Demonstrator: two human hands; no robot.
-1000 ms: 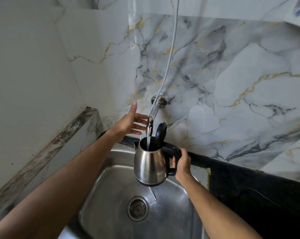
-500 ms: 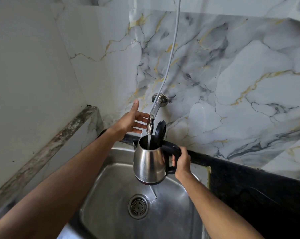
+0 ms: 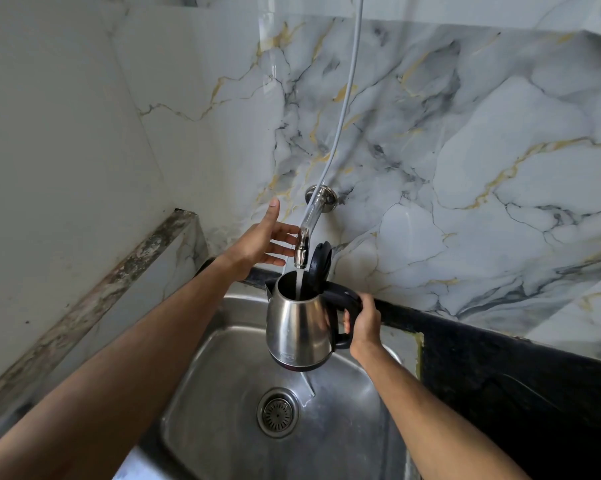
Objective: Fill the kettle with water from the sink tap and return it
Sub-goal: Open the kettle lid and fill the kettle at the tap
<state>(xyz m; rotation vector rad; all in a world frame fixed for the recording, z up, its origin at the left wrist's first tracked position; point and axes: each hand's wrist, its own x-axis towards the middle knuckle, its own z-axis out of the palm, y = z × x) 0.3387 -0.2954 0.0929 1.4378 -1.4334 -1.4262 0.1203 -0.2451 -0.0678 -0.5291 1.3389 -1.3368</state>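
Observation:
A steel kettle with a black handle hangs above the steel sink, its black lid tipped up. My right hand is shut on the kettle's handle. The tap juts from the marble wall, and a thin stream of water runs from its spout into the kettle's mouth. My left hand is just left of the spout, fingers spread, fingertips close to it and holding nothing.
A sink drain lies below the kettle. A black counter runs to the right of the sink. A grey hose hangs down the marble wall to the tap. A stained ledge slopes along the left wall.
Almost nothing differs: the kettle stays under the running water, and my left hand stays beside the spout.

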